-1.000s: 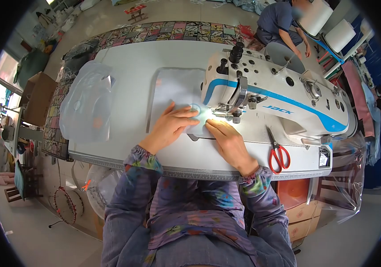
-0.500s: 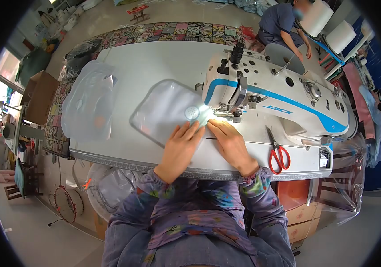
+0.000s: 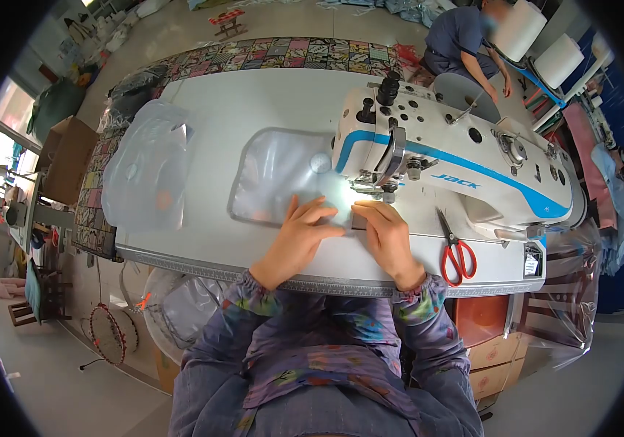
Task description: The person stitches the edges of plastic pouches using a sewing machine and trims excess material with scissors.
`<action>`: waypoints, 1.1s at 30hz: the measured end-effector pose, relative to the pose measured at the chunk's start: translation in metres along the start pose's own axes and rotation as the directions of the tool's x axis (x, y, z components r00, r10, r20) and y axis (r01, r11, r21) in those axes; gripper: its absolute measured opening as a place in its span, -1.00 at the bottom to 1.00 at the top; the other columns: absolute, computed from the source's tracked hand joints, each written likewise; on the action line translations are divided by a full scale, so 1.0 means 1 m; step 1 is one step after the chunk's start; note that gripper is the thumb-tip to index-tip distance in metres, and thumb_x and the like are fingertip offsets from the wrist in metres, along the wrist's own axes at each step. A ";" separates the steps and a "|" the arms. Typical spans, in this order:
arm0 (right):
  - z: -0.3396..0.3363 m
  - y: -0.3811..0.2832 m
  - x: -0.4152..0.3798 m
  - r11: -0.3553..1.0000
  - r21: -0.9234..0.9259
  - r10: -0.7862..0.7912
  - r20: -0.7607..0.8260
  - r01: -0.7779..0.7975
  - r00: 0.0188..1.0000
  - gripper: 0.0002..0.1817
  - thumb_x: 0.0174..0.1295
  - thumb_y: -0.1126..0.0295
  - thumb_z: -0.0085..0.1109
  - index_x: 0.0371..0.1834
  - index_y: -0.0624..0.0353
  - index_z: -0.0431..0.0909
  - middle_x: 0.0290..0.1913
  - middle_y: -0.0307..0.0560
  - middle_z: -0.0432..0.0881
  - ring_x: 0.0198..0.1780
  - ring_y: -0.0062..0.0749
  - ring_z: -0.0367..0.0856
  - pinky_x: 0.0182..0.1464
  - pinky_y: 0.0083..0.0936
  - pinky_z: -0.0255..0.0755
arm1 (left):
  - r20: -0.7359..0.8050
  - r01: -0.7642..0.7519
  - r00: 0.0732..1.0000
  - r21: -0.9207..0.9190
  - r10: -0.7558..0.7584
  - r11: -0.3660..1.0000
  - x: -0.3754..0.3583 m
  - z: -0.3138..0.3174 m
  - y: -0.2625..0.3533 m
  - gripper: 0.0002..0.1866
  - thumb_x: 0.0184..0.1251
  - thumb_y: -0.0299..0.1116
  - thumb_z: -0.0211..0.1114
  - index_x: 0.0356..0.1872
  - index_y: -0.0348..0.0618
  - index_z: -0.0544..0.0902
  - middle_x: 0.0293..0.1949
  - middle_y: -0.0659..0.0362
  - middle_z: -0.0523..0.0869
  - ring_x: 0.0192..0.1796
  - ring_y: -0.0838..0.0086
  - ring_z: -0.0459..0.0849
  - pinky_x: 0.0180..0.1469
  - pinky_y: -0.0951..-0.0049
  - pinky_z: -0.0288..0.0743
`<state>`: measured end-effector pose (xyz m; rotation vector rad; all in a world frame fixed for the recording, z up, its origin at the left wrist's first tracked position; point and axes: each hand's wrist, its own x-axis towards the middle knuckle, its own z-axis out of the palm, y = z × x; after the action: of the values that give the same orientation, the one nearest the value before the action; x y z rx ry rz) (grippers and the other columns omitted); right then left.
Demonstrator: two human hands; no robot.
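A clear plastic sheet with a grey bound edge and a small round disc lies flat beside the white sewing machine. Its right side reaches the lit needle area, where details are lost in glare. My left hand rests on the sheet's near edge, fingers apart and thumb stretched toward the right. Close to the presser foot, my right hand has its fingers bent and pressed together at the sheet's near right edge; the fingertips partly cover what they pinch. Red-handled scissors lie right of that hand.
More clear plastic pieces lie at the table's left. A ruler strip runs along the front edge. Thread cones stand on a rack at upper right. Behind the machine, another person sits bent forward.
The plastic sheet has turned and shifted right toward the machine. My left hand has gone from lying flat to thumb outstretched, and my right fingers have curled inward.
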<state>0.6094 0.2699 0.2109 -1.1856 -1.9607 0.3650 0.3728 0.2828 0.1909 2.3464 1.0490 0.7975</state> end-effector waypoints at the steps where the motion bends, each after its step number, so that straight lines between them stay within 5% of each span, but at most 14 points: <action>1: -0.001 -0.001 0.000 1.000 0.002 0.015 -0.034 -0.015 0.999 -0.58 0.21 0.78 0.15 0.09 0.25 0.76 0.08 0.09 0.78 0.11 0.10 0.76 0.15 -0.18 0.64 | 0.013 -0.019 1.000 0.017 0.019 1.000 0.004 -0.001 -0.004 -0.58 0.37 -0.63 0.30 0.03 0.21 0.88 0.31 0.20 0.68 0.54 0.07 0.50 0.68 -0.33 0.03; 11: -0.001 -0.002 0.000 0.999 0.001 0.038 -0.048 -0.038 0.998 -0.61 0.24 0.78 0.15 0.06 0.24 0.78 0.05 0.07 0.79 0.07 0.08 0.77 0.13 -0.22 0.65 | -0.001 -0.057 0.998 0.011 0.057 0.998 0.048 -0.003 -0.029 -0.52 0.35 -0.70 0.24 0.05 0.19 0.88 0.32 0.16 0.65 0.51 0.06 0.50 0.70 -0.30 -0.06; 20: -0.004 -0.003 -0.001 0.999 0.011 0.046 -0.049 -0.045 0.998 -0.59 0.21 0.78 0.12 0.06 0.23 0.78 0.05 0.12 0.79 0.06 0.12 0.76 0.12 -0.20 0.64 | -0.033 -0.011 0.999 0.029 0.012 1.000 0.066 -0.009 -0.043 -0.67 0.38 -0.61 0.29 -0.03 0.09 0.87 0.31 0.11 0.64 0.45 0.08 0.55 0.68 -0.24 0.08; 22: -0.006 0.000 -0.004 0.997 -0.002 0.076 -0.027 -0.076 0.997 -0.57 0.18 0.79 0.08 0.05 0.25 0.77 0.04 0.16 0.79 0.05 0.15 0.75 0.11 -0.18 0.64 | -0.249 0.124 0.963 0.083 -0.100 0.989 0.050 -0.023 -0.058 -0.72 0.36 -0.53 0.35 0.01 0.01 0.85 0.33 0.04 0.63 0.45 0.10 0.55 0.64 -0.15 0.22; 24: -0.007 0.002 -0.006 0.998 0.007 0.063 -0.014 -0.063 0.998 -0.56 0.16 0.80 0.06 0.04 0.26 0.77 0.03 0.17 0.79 0.04 0.18 0.75 0.11 -0.16 0.65 | -0.561 0.349 0.817 0.295 -0.135 0.889 0.022 -0.057 -0.079 -0.76 0.37 -0.50 0.40 0.02 -0.07 0.82 0.25 0.00 0.72 0.32 0.01 0.63 0.50 -0.11 0.37; 26: -0.006 -0.001 -0.004 0.999 0.009 0.039 -0.031 -0.038 0.999 -0.58 0.17 0.78 0.08 0.04 0.27 0.77 0.04 0.17 0.79 0.04 0.17 0.76 0.10 -0.16 0.65 | -0.745 0.645 0.654 0.457 -0.133 0.612 -0.014 -0.095 -0.093 -0.76 0.39 -0.47 0.40 0.05 -0.12 0.80 0.14 0.05 0.78 0.24 -0.02 0.70 0.39 -0.03 0.49; 29: 0.001 -0.006 0.000 0.998 0.051 0.032 -0.049 -0.030 0.998 -0.59 0.18 0.76 0.11 0.04 0.26 0.77 0.05 0.16 0.79 0.05 0.15 0.77 0.11 -0.18 0.66 | -0.838 0.782 0.537 0.453 -0.094 0.428 -0.063 -0.123 -0.129 -0.80 0.42 -0.40 0.40 0.00 -0.13 0.81 0.00 0.08 0.82 0.13 0.00 0.75 0.26 0.06 0.58; 31: 0.009 -0.017 0.001 0.996 0.091 0.017 -0.043 -0.013 0.999 -0.60 0.19 0.75 0.13 0.05 0.26 0.77 0.05 0.14 0.79 0.06 0.14 0.77 0.12 -0.19 0.66 | -0.693 0.782 0.608 0.437 -0.388 0.445 -0.075 -0.138 -0.130 -0.83 0.44 -0.32 0.42 -0.08 -0.15 0.80 -0.03 0.09 0.80 0.11 0.04 0.74 0.15 0.07 0.63; 33: 0.017 -0.035 0.002 0.988 0.154 0.007 -0.008 -0.006 1.000 -0.61 0.23 0.73 0.15 0.07 0.24 0.77 0.08 0.12 0.79 0.09 0.11 0.77 0.14 -0.22 0.67 | -0.675 0.768 0.626 0.448 -0.390 0.458 -0.082 -0.149 -0.136 -0.85 0.44 -0.32 0.41 -0.12 -0.15 0.79 -0.04 0.08 0.79 0.09 0.04 0.74 0.10 0.05 0.64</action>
<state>0.5745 0.2562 0.2218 -1.0928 -1.8853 0.5045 0.1598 0.3264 0.1929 1.9732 2.6736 0.7654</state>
